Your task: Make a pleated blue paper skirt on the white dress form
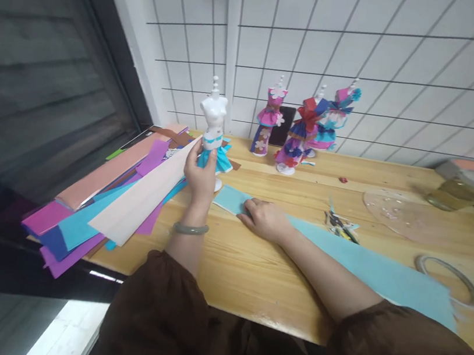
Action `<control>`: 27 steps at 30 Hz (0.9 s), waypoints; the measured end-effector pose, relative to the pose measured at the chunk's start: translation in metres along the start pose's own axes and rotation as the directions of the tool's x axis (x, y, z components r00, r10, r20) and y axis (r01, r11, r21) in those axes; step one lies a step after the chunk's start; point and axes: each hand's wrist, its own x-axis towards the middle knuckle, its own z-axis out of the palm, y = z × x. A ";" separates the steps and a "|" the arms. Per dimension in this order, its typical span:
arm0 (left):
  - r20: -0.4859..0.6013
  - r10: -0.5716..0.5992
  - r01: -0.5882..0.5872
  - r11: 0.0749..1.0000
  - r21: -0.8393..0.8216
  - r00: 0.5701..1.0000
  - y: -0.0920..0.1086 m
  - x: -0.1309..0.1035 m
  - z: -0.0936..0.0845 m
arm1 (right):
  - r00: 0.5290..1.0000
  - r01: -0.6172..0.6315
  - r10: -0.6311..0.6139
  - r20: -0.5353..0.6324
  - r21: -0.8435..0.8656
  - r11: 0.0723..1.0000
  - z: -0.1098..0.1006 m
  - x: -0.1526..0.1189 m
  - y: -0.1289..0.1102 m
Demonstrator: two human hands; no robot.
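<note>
My left hand (199,179) is closed around the waist of a small white mannequin (215,111), thumb and fingers on either side. The mannequin stands upright and wears a turquoise pleated skirt (224,161) and a thin turquoise band at the waist. Its white base shows only partly behind my hand. My right hand (264,219) rests on a long strip of light blue crepe paper (366,260) that lies flat across the table. The fingers are bent down onto the paper, and their tips are partly hidden. My right forearm lies across the strip.
Colored paper sheets (128,197) are piled at the left table edge. Dressed mannequins (300,133) stand at the back by a black phone (282,126). Small tools (342,226), a clear plate (394,214), a tape roll (447,281) and a glass cup (455,190) lie on the right.
</note>
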 end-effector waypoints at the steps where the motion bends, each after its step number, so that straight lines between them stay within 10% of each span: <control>1: -0.005 0.009 -0.009 1.000 0.009 1.000 0.001 -0.001 0.001 | 1.000 -0.005 0.005 0.002 0.002 1.000 -0.001 0.000 -0.001; 15: 0.157 0.044 -0.048 0.999 0.018 0.987 0.013 -0.024 0.021 | 0.999 0.041 -0.039 -0.024 0.081 0.996 -0.009 -0.004 -0.008; 22: 0.180 0.057 -0.063 0.998 0.027 0.982 0.018 -0.028 0.022 | 0.971 -0.202 0.210 -0.117 0.084 0.976 -0.005 -0.001 -0.003; 27: 0.221 0.035 -0.036 0.999 -0.003 0.975 0.018 -0.031 0.023 | 0.996 -0.048 0.056 -0.062 0.129 0.990 -0.003 -0.004 -0.011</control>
